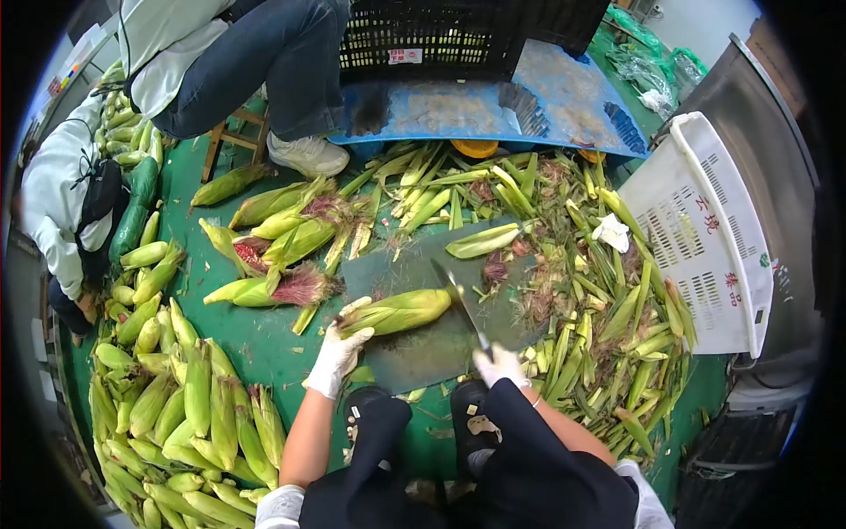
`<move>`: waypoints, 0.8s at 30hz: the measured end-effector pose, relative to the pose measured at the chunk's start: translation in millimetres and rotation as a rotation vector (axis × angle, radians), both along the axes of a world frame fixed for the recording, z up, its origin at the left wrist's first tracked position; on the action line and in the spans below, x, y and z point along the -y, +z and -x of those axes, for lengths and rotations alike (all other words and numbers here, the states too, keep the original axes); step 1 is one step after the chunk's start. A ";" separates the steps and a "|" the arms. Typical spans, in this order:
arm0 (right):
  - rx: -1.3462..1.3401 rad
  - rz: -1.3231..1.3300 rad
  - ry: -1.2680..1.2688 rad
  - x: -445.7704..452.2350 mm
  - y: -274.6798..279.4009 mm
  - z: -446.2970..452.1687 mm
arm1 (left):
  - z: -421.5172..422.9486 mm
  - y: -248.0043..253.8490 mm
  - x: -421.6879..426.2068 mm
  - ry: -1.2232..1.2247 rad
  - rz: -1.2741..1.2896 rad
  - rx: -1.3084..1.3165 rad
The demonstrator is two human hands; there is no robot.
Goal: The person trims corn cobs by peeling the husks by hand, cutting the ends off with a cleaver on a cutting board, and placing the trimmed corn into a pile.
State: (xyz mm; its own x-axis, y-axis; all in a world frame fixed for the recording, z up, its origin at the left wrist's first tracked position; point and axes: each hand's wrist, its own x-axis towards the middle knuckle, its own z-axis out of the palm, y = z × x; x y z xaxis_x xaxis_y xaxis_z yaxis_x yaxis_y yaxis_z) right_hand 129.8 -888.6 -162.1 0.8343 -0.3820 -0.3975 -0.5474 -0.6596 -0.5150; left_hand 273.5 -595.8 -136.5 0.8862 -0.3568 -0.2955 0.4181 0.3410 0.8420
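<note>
My left hand (pixel 346 348), in a white glove, is closed round one end of a green-husked corn cob (pixel 401 312). The cob lies slanted over a dark cutting mat (pixel 414 354). In my gloved right hand (pixel 500 365) is the handle of a knife (pixel 468 313), whose blade points up and away, beside the cob's far end. Farther back on the mat lies a loose green husk piece (pixel 483 241). Several unhusked cobs with reddish silk (pixel 304 284) rest on the floor to the left of the mat.
A large heap of corn (pixel 194 414) fills the lower left. Cut husks (pixel 608 326) pile up at right, near a tilted white crate (pixel 705 238). Behind are a blue pallet (pixel 458 108) and black crate (pixel 423 40). Two people are at upper left, one seated.
</note>
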 end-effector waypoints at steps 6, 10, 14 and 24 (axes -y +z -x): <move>-0.005 -0.160 -0.124 23.6 15.0 12.9 | -21.9 -17.3 -19.0 0.120 -0.074 -0.035; -0.057 0.346 0.164 25.1 5.3 23.8 | -26.2 -0.2 6.7 0.115 -0.106 -0.025; -0.047 0.548 0.181 41.6 -4.6 26.5 | -32.7 -17.9 15.6 0.141 -0.408 0.075; 0.414 0.268 0.390 -24.9 86.6 -32.8 | 0.8 12.7 16.8 0.151 -0.425 0.259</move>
